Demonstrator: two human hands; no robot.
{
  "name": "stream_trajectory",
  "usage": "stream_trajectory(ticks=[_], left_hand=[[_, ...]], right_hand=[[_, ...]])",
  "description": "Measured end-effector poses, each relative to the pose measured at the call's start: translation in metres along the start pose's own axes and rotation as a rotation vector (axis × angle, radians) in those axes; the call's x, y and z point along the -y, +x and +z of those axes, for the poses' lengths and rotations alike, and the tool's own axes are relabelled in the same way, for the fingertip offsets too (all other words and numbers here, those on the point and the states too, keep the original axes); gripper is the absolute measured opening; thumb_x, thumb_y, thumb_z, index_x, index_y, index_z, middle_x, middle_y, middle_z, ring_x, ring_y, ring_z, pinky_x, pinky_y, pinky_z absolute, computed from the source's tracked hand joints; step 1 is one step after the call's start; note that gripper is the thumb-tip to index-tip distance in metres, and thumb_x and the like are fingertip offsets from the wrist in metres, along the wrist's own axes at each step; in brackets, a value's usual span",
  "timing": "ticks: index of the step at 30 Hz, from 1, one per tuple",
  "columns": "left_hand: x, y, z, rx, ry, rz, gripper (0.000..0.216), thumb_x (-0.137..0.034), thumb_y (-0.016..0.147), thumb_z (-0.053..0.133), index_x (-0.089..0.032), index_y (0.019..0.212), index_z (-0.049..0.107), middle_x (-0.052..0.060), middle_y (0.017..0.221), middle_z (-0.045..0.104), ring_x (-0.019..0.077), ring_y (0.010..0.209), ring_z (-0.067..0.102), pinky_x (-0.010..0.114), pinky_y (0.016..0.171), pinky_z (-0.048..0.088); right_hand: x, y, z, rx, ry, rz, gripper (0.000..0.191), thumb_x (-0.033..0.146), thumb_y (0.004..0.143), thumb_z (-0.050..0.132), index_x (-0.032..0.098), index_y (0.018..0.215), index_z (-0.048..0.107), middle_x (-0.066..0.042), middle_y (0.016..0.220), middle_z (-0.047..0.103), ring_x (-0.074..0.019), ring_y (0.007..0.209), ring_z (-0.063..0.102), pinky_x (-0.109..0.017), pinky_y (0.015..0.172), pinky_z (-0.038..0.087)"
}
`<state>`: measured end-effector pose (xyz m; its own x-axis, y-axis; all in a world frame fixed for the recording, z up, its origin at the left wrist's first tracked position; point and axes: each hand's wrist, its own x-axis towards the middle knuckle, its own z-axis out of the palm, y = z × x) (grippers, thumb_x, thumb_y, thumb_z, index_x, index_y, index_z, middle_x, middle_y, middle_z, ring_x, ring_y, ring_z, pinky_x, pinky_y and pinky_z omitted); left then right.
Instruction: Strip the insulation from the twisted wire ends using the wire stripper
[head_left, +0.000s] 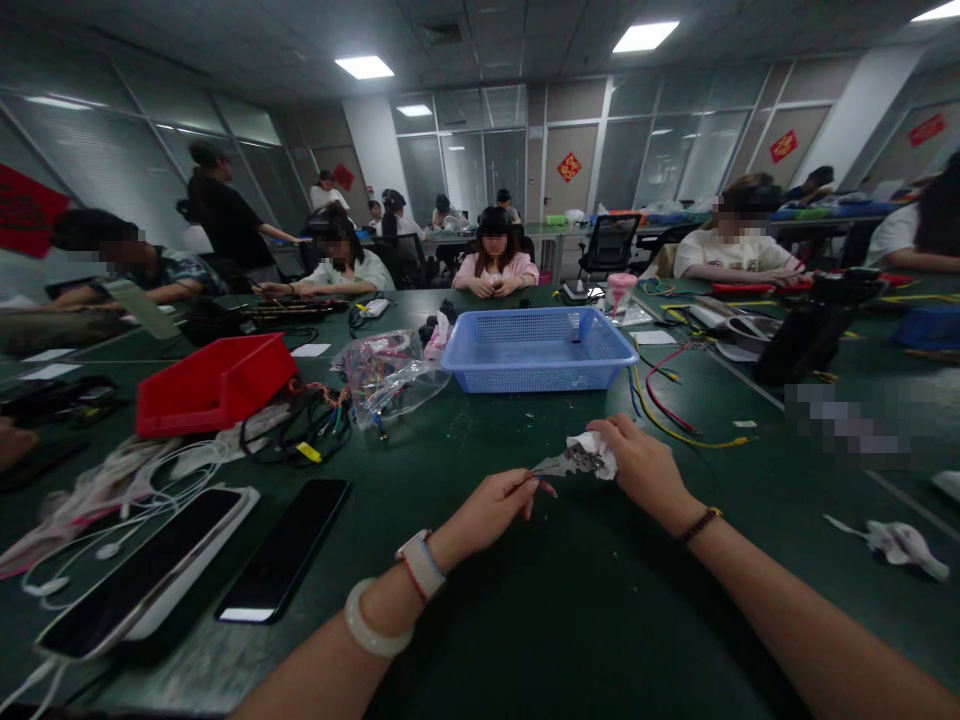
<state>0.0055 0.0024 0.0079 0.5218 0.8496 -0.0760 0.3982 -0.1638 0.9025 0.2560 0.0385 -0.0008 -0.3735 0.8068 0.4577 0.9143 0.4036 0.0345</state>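
Note:
Over the dark green tabletop, my left hand [511, 493] pinches the narrow end of a thin, flat grey metal piece [556, 466] with cut-out holes. My right hand [637, 455] holds a crumpled white tissue [600, 450] against the wider far end of that piece. The tissue wraps part of the metal, so its full outline is hidden. Both hands are closed, a short way apart, in front of a blue plastic basket [540, 378].
At left lie a black phone [289, 550], a white-cased phone [150, 570] with white earphones, and a red bin [217, 385]. A clear bag of wires [390, 375] sits beside the basket. Coloured cables [679, 425] and another crumpled tissue [900, 545] are at right. Several people sit beyond.

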Motion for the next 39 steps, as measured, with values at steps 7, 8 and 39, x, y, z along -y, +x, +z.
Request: stream_trajectory(ticks=[7, 8, 39], left_hand=[[-0.002, -0.002, -0.001, -0.003, 0.022, 0.007, 0.038, -0.038, 0.097, 0.035, -0.015, 0.105, 0.064, -0.002, 0.070, 0.051, 0.0110, 0.061, 0.043, 0.021, 0.057, 0.033], [-0.003, -0.002, -0.001, -0.002, 0.022, 0.010, 0.038, -0.038, 0.097, 0.035, -0.015, 0.104, 0.064, -0.002, 0.070, 0.051, 0.0110, 0.061, 0.043, 0.021, 0.057, 0.033], [0.001, 0.000, 0.005, 0.093, -0.561, -0.097, 0.030, -0.034, 0.088, 0.057, -0.014, 0.106, 0.067, 0.002, 0.078, 0.062, 0.0078, 0.059, 0.056, 0.019, 0.050, 0.036]], right_hand=[[-0.004, -0.001, 0.004, -0.018, 0.064, -0.054, 0.037, 0.009, 0.082, 0.049, 0.019, 0.117, 0.056, -0.009, 0.122, 0.059, -0.0199, 0.095, 0.063, -0.030, 0.077, 0.048], [-0.004, -0.001, 0.004, -0.013, 0.064, -0.049, 0.035, 0.010, 0.083, 0.049, 0.019, 0.115, 0.057, -0.009, 0.122, 0.059, -0.0198, 0.094, 0.063, -0.030, 0.076, 0.048], [-0.007, 0.000, -0.011, -0.182, -0.070, -0.081, 0.049, 0.003, 0.080, 0.044, 0.015, 0.127, 0.048, -0.014, 0.134, 0.052, -0.0251, 0.110, 0.058, -0.035, 0.083, 0.052]])
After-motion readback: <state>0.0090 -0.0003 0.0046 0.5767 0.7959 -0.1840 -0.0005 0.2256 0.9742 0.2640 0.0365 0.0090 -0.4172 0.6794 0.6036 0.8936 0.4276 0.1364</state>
